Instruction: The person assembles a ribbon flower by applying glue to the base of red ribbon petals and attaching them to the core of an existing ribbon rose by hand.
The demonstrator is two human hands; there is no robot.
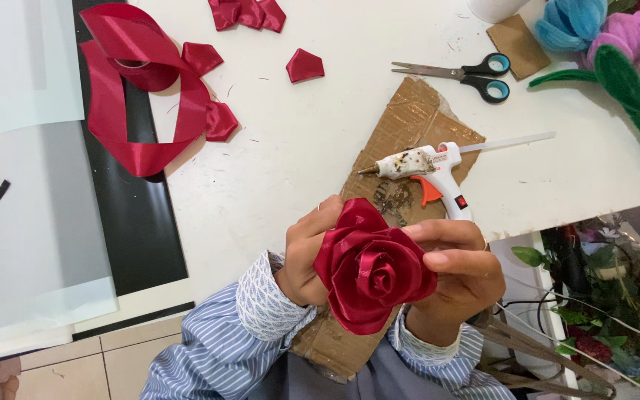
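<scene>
Head view: both hands clasp one red ribbon rose [374,272].
Left hand [307,255]: grip closed on rose.
Right hand [459,270]: grip closed on rose.
Glue gun [430,172]: on cardboard [409,118].

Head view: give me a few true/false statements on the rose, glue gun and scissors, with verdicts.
1. Both hands hold the red ribbon rose. True: left hand and right hand each have a grip on it.
2. The glue gun is in the right hand. False: it rests on the cardboard sheet.
3. The scissors lie on the white table. True.
4. The scissors have red handles. False: black with blue insides.
5. The loose ribbon is blue. False: it is red.
</scene>
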